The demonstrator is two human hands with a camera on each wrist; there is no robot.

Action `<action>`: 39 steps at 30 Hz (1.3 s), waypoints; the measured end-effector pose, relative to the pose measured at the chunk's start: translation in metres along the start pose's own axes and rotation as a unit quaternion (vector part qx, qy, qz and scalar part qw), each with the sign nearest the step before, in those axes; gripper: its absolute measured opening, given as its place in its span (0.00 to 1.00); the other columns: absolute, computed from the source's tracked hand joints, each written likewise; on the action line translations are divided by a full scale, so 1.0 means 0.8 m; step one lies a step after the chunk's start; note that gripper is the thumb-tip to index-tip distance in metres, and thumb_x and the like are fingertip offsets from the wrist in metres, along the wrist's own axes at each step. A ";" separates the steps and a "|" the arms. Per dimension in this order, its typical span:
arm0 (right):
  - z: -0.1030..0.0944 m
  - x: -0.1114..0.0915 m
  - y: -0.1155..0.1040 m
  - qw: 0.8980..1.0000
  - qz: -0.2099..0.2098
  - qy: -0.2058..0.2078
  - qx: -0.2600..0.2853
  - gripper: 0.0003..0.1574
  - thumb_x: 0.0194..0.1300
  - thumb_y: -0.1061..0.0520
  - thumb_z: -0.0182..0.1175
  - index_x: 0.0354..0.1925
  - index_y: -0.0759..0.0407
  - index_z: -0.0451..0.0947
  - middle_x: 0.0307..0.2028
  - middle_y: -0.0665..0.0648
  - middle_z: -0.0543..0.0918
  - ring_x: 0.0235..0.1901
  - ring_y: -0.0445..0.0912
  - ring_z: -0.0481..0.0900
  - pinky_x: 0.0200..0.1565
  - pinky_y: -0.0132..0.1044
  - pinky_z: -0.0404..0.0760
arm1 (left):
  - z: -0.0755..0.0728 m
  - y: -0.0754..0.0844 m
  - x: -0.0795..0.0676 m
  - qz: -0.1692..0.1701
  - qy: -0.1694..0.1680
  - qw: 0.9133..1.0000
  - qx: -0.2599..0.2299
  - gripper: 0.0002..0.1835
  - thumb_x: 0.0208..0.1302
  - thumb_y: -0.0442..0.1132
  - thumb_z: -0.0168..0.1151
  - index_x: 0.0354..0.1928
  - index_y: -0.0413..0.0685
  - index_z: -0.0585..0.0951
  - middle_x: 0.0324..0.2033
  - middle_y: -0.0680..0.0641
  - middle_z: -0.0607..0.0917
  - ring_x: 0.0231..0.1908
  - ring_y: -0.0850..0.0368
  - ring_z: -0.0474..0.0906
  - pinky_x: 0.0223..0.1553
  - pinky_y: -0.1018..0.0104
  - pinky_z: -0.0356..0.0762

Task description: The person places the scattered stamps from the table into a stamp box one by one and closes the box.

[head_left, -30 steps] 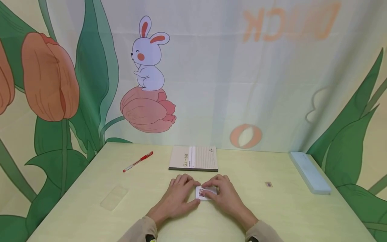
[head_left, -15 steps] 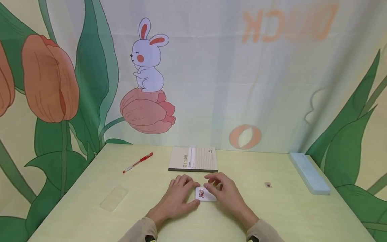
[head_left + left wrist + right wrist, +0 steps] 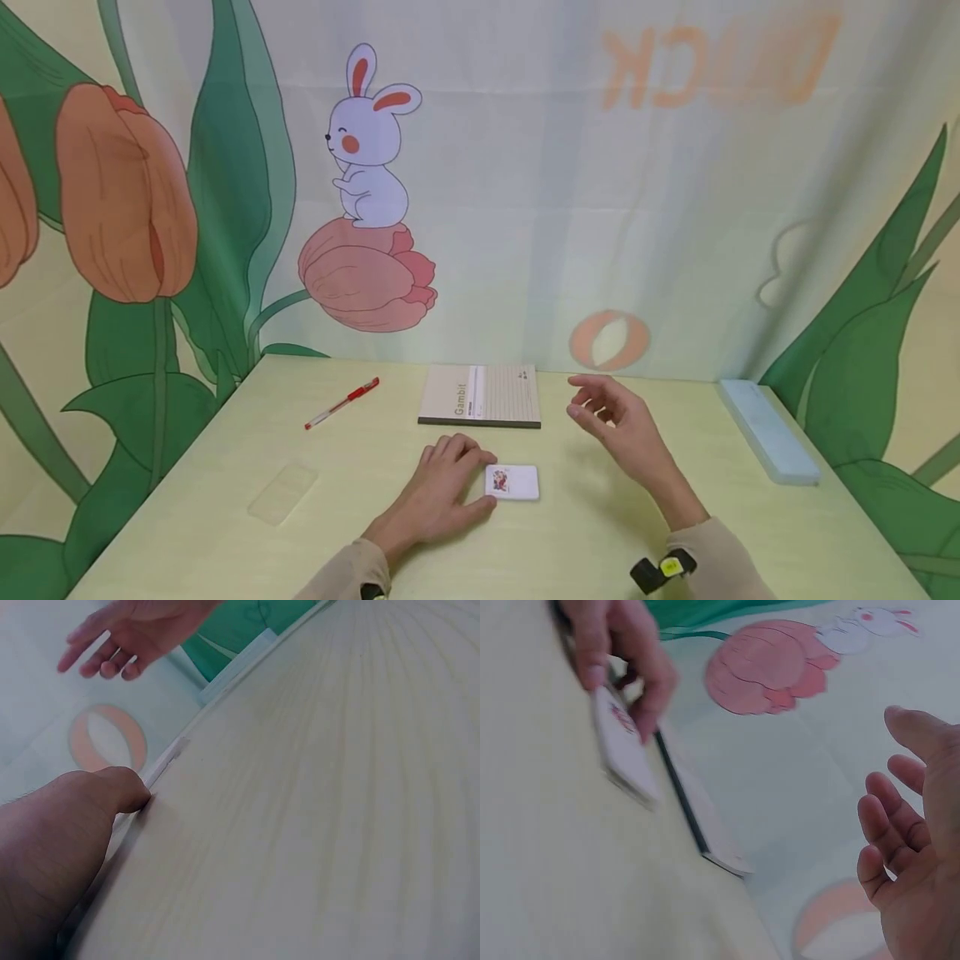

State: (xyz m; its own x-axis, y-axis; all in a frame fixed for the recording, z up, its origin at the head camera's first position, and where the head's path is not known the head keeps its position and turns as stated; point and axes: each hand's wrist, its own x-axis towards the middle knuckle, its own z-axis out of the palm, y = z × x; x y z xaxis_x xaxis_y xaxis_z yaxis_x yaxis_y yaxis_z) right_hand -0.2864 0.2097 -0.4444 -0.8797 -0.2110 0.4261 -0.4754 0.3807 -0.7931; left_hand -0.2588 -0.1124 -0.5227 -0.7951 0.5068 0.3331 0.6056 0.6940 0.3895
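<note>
A flat white rectangular case (image 3: 525, 483) with rounded corners lies on the table, a small colourful sticker (image 3: 500, 479) on its left half. My left hand (image 3: 442, 487) rests on the table and holds the case's left end between thumb and forefinger; the right wrist view shows this grip on the case (image 3: 622, 750) too. Raised above the table to the right, my right hand (image 3: 618, 425) is apart from the case, its fingers loosely bent with nothing between them. In the right wrist view the right hand's fingers (image 3: 889, 814) are relaxed and spread.
A notebook (image 3: 480, 396) lies behind the case. To the left are a red pen (image 3: 342, 403) and a clear plastic box or lid (image 3: 283, 493). A long pale-blue box (image 3: 768, 432) lies along the right edge. A printed curtain (image 3: 510, 208) hangs behind the table.
My right hand has let go of the case's sticker area and risen away to the right. Its forearm now covers the small square piece on the right. The left hand stays put.
</note>
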 end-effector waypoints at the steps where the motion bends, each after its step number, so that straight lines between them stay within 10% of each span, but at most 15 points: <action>1: -0.009 0.001 -0.001 1.000 -0.004 0.006 0.004 0.24 0.79 0.55 0.70 0.69 0.52 0.82 0.47 0.57 0.85 0.43 0.47 0.83 0.44 0.34 0.81 | 0.000 0.000 0.000 0.000 0.000 1.000 0.000 0.30 0.69 0.57 0.70 0.70 0.57 0.82 0.63 0.52 0.78 0.64 0.54 0.70 0.65 0.49 0.67; 18: -0.111 -0.006 -0.001 0.996 -0.038 0.055 0.063 0.36 0.76 0.69 0.67 0.78 0.60 0.72 0.53 0.52 0.85 0.47 0.44 0.82 0.48 0.30 0.80 | -0.002 0.000 0.000 0.000 -0.001 1.000 -0.005 0.30 0.69 0.57 0.69 0.70 0.57 0.82 0.63 0.52 0.77 0.64 0.54 0.70 0.65 0.49 0.67; 39: -0.171 -0.038 0.064 0.996 0.056 0.000 -0.070 0.49 0.78 0.55 0.71 0.87 0.44 0.62 0.64 0.52 0.76 0.53 0.42 0.80 0.48 0.30 0.83 | -0.002 0.001 0.000 -0.002 -0.004 1.000 -0.004 0.30 0.70 0.57 0.69 0.70 0.57 0.82 0.63 0.52 0.77 0.64 0.53 0.70 0.66 0.48 0.67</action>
State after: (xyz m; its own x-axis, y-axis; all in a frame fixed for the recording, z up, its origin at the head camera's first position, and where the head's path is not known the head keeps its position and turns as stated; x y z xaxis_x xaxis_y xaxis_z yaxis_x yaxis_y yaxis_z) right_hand -0.2850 0.3587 -0.4385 -0.9270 -0.1599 0.3393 -0.3710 0.5241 -0.7666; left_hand -0.2583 -0.1128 -0.5206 -0.7973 0.5083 0.3256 0.6032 0.6911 0.3982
